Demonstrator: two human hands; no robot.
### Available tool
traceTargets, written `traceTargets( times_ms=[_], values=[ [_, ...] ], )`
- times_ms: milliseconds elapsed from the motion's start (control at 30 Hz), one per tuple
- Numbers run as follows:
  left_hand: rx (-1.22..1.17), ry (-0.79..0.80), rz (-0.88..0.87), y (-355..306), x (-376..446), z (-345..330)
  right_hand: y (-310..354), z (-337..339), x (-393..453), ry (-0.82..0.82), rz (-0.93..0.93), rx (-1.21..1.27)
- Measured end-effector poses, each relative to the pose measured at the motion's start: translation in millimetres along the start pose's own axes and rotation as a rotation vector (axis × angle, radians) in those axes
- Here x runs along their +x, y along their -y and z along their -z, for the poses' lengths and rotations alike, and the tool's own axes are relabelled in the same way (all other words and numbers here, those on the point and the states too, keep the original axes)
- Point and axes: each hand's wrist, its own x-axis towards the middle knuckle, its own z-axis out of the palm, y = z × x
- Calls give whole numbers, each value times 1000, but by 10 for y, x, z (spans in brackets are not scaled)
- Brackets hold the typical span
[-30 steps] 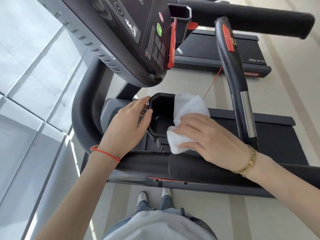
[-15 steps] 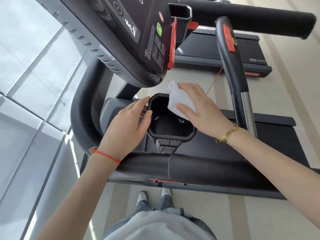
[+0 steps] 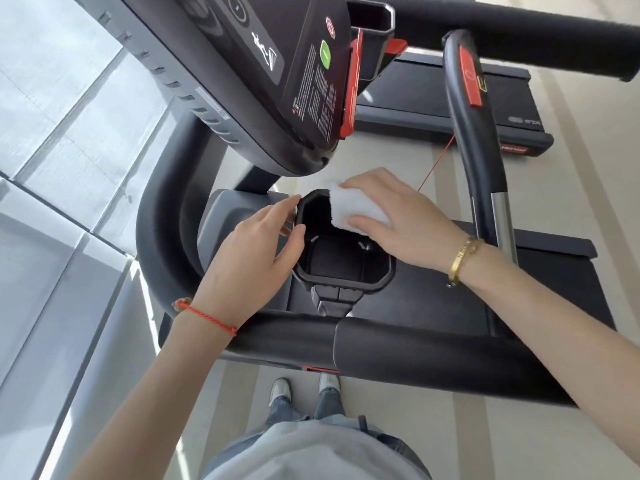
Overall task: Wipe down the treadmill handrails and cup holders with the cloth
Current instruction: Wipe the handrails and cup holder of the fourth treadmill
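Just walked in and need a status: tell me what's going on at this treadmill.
A person is cleaning the treadmill's black cup holder. The right hand presses a white cloth against the holder's far rim, while the left hand steadies the near-left edge. The padded handrail runs just beneath both wrists.

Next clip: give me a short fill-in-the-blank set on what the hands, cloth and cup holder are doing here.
1. The white cloth is held by the ____ hand.
2. The cloth is pressed on the cup holder's ____ rim.
3. The left hand steadies the ____.
4. The left wrist wears a ____ string bracelet.

Missing words: right; far; cup holder; red
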Motion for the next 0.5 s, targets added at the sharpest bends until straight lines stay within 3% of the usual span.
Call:
traceTargets(
  times_ms=[133,333,500],
  values=[
    [0,-3,-4,-12,-6,-1,197,-101,246,9,82,-73],
    [2,-2,-5,0,-5,13,-97,-33,-106,-81,26,69],
    [-6,-3,-21,1,7,16,178,-134,249,-24,75,-111]
  ],
)
